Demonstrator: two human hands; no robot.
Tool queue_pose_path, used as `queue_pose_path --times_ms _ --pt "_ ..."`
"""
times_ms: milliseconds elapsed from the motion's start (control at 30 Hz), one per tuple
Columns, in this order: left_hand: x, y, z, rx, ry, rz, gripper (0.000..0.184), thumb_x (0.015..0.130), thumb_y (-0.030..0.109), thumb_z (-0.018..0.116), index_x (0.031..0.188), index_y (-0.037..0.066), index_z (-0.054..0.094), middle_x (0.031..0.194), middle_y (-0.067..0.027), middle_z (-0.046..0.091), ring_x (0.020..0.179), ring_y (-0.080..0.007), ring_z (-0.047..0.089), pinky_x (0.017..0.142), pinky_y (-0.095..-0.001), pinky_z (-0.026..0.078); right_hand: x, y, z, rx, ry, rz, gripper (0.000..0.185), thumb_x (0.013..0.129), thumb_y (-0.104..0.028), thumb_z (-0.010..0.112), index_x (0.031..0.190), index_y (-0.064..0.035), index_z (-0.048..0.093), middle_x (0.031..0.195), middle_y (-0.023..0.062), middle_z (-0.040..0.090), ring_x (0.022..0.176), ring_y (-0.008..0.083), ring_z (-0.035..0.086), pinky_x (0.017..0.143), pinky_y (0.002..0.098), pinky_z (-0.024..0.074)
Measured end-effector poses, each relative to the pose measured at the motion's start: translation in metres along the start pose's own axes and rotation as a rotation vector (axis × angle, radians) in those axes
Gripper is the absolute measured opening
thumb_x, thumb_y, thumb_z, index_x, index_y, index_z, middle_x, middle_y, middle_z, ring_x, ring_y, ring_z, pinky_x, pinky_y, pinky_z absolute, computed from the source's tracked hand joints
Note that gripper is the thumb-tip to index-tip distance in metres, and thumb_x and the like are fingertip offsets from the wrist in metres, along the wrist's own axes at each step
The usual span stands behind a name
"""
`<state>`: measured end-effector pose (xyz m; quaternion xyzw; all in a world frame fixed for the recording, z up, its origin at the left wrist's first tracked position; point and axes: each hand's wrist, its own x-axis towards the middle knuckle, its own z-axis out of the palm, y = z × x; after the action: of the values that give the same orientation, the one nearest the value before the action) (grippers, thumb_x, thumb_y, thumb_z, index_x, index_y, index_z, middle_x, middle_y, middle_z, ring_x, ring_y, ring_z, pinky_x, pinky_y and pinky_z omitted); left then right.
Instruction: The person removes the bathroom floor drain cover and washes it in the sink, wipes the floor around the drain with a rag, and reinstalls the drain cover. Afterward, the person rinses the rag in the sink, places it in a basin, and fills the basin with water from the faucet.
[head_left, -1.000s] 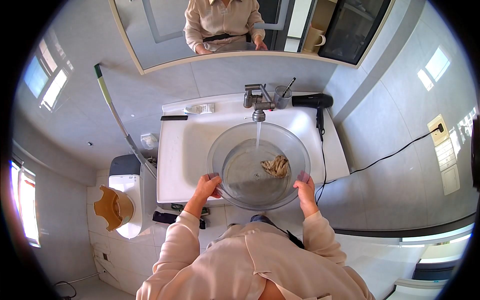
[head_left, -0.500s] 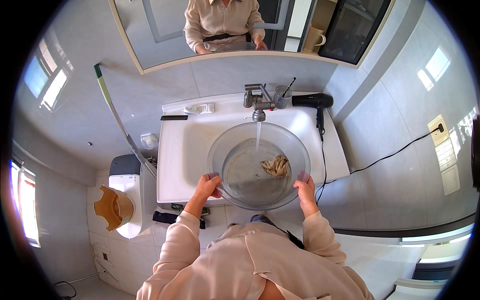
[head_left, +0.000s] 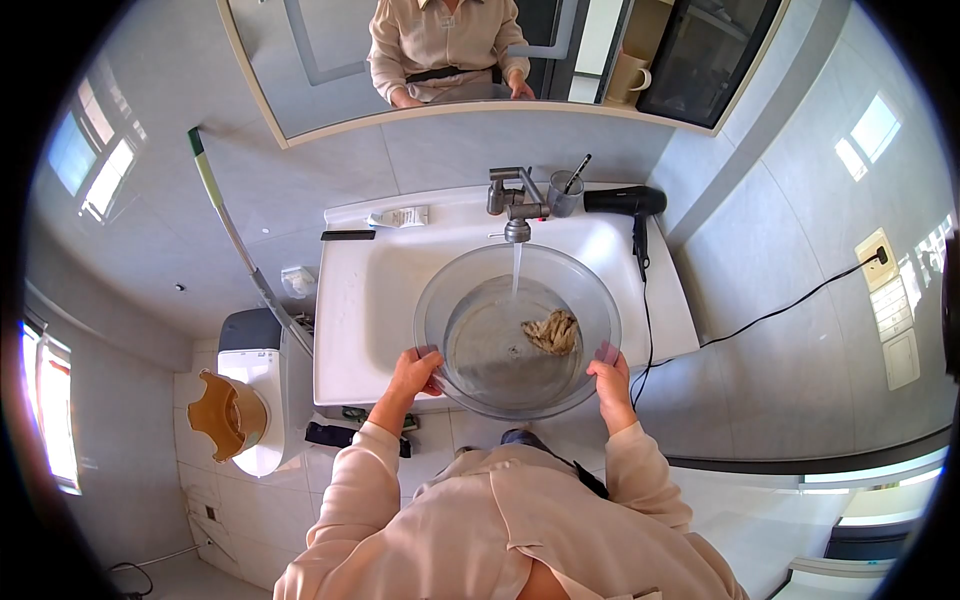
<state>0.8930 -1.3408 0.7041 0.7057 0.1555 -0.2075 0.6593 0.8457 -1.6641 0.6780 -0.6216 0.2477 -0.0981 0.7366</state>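
Observation:
My left hand (head_left: 413, 373) grips the near left rim of a clear round basin (head_left: 470, 398), and my right hand (head_left: 610, 381) grips its near right rim. The basin rests over the white sink (head_left: 345, 340), its near side reaching past the sink's front edge. Water runs from the grey faucet (head_left: 517, 230) into it. A wet, crumpled brownish cloth (head_left: 551, 332) lies inside, right of the middle. Fingers of both hands are wrapped round the rim, partly seen through the clear wall.
On the sink's right ledge lies a black hair dryer (head_left: 628, 203), its cord running to a wall socket (head_left: 876, 257). A cup (head_left: 565, 197) with a toothbrush, a white tube (head_left: 400, 218) and a black comb (head_left: 348, 236) sit along the back. Left stand a mop handle (head_left: 235, 235) and toilet (head_left: 262, 380).

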Motion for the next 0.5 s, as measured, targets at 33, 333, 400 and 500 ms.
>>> queue_pose_path --times_ms 33,333,400,500 --pt "-0.0002 0.0004 0.0002 0.003 0.001 -0.003 0.024 0.069 0.022 0.054 0.072 -0.002 0.057 0.057 -0.0076 0.052 0.041 -0.0169 0.052 0.039 -0.027 0.047 -0.0002 -0.0004 0.0002 -0.002 0.001 0.001 0.046 0.058 -0.001 0.056 0.103 -0.0006 0.05 0.088 0.0006 0.048 0.079 0.0109 0.046 0.067 0.0229 0.0395" --pt "0.0021 -0.0024 -0.0009 0.005 0.001 -0.005 0.024 0.07 0.022 0.054 0.072 -0.002 0.057 0.058 -0.008 0.052 0.042 -0.0172 0.053 0.039 -0.0273 0.048 -0.0008 -0.0002 0.0004 0.001 0.0 -0.006 0.043 0.058 -0.001 0.056 0.101 -0.0017 0.05 0.086 0.0003 0.048 0.077 0.0105 0.045 0.066 0.0228 0.039" --pt "0.0023 -0.0024 -0.001 0.009 0.001 -0.002 0.024 0.07 0.022 0.055 0.073 -0.002 0.057 0.058 -0.0081 0.053 0.042 -0.0172 0.053 0.039 -0.0273 0.048 0.0001 0.0008 0.0002 -0.008 0.002 -0.005 0.043 0.058 -0.001 0.056 0.1 -0.0017 0.05 0.086 0.0002 0.048 0.077 0.0104 0.045 0.065 0.0227 0.0389" --pt "0.0014 -0.0016 -0.0008 0.011 -0.002 0.001 0.025 0.07 0.022 0.055 0.075 -0.003 0.058 0.058 -0.0083 0.053 0.042 -0.0172 0.053 0.039 -0.0274 0.048 0.0004 0.0004 -0.0011 -0.02 -0.01 0.007 0.046 0.06 0.001 0.055 0.105 0.0009 0.049 0.089 0.0029 0.049 0.08 0.0122 0.046 0.066 0.0229 0.0395"
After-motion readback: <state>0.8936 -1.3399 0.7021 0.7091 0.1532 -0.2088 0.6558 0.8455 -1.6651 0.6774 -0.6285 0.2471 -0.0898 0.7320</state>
